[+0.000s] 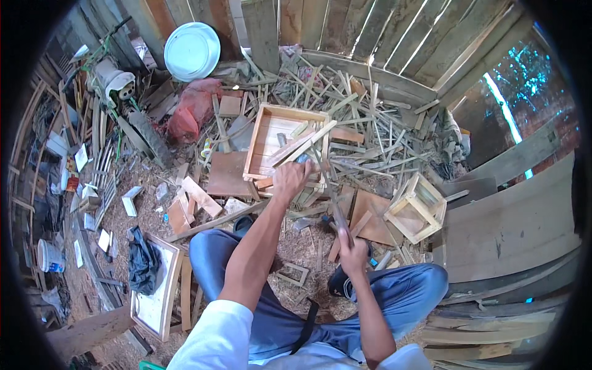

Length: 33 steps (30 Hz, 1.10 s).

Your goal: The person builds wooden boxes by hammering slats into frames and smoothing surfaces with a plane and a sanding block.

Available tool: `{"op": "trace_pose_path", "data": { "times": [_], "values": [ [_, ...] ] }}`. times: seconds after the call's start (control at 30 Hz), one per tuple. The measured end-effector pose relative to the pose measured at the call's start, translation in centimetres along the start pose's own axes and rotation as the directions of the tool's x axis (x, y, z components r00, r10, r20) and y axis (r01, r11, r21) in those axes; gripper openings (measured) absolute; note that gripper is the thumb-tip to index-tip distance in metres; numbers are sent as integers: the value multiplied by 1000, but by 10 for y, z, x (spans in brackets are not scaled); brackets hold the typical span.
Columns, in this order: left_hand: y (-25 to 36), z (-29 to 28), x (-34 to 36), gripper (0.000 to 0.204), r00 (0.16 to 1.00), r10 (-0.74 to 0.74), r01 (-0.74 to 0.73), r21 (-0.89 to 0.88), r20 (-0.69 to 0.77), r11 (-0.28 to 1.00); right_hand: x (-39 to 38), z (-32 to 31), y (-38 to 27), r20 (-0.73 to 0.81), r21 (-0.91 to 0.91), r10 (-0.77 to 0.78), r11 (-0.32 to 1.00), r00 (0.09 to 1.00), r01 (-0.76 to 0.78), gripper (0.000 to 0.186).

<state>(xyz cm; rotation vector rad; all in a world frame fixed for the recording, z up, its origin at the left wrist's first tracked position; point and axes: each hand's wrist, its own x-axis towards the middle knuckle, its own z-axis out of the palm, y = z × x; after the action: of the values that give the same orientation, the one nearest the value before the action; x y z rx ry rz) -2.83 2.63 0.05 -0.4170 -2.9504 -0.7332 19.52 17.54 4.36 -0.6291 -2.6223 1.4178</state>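
My left hand (291, 182) is closed at the near end of a pale wooden strip (313, 140); the fingers are partly hidden. This strip slants up and right across an open wooden box (254, 145) that holds several wood pieces. In my right hand (353, 254) is the handle of a long, narrow-bladed tool (337, 209), which looks like a machete. Its blade points away from me, its far part close to the strip and to the right of my left hand. A small blue thing (302, 158) shows just beyond my left hand.
Thin wood offcuts (370, 129) are heaped at the back right. A small wooden frame box (416, 208) stands to the right. To the left lie a framed board (161, 305) with a black plastic bag (143, 262) and a red bag (192, 111). A white basin (192, 52) leans against the plank wall.
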Motion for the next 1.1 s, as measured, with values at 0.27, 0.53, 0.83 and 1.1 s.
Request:
{"op": "trace_pose_path", "data": {
  "times": [0.27,0.53,0.83,1.1],
  "values": [
    [-11,-1,1,57,985,138,-135,36,-101,990,-5,5,13,4,100,-45,994,999,45,56],
    [-3,-5,6,55,998,40,-43,55,53,998,72,28,-24,12,8,-11,1000,1000,11,60],
    [9,1,-4,60,996,86,-86,53,11,995,21,4,-25,13,8,134,991,991,-134,59],
    [-11,0,-1,57,998,55,-56,45,8,997,-6,-24,-21,113,120,-17,993,993,4,40]
  ]
}}
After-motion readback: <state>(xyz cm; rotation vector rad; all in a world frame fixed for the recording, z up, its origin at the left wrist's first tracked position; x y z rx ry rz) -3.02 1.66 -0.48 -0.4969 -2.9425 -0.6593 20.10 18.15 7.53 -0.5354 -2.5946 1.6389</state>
